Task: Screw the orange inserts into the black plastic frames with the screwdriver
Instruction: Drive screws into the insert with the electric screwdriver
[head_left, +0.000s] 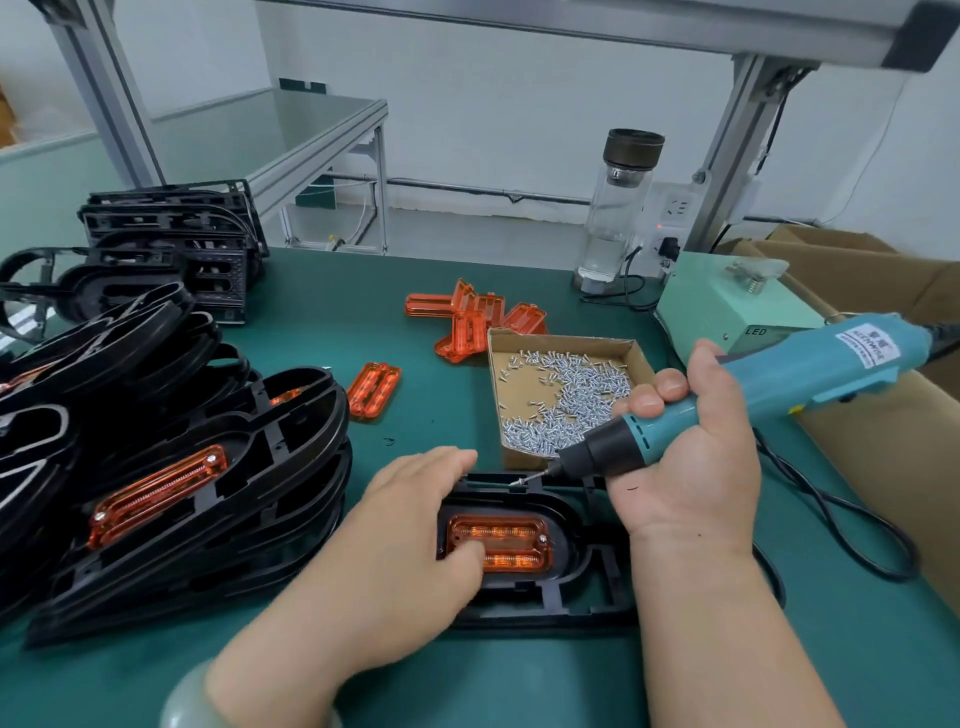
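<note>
A black plastic frame lies flat on the green mat in front of me, with an orange insert seated in its oval recess and a screw at the insert's right end. My left hand rests on the frame's left part, covering the insert's left end. My right hand grips a blue electric screwdriver, tilted so that its bit, with a screw on the tip, hangs just above the frame's far edge.
A cardboard tray of small silver screws sits behind the frame. Loose orange inserts lie further back, one more insert to the left. Stacked black frames fill the left side. A glass bottle, a green power box and a cardboard box stand on the right.
</note>
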